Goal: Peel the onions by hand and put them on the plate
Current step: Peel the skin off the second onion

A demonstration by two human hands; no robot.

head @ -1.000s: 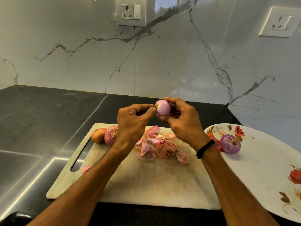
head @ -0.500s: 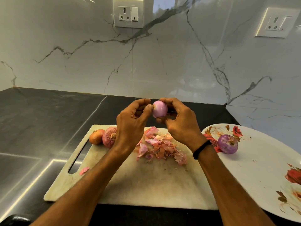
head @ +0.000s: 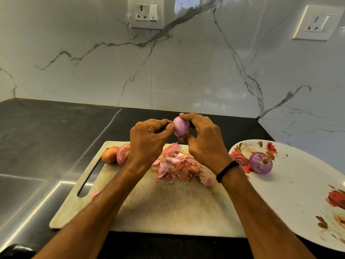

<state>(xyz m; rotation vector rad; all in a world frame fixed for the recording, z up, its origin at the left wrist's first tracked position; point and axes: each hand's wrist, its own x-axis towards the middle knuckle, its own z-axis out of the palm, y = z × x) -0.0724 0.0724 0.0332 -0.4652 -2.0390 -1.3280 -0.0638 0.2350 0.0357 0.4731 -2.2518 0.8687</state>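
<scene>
Turned more upright than before: onion [head: 180, 126] above board's [head: 168, 212] far edge, clasped in right grip [head: 205, 141], pinched at its tip by left grip [head: 147, 139]. Finishing peel, likely; next needs carrying right onto plate [head: 291, 202].

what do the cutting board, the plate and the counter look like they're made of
Cutting board: pale and matte, stained and scuffed; plastic or a stone-look composite, I cannot tell which.
Plate: probably melamine or glazed ceramic; smooth white surface with a printed red flower pattern and a slight sheen.
Counter: dark polished stone, likely granite; it throws back sharp streaks of light.
</scene>
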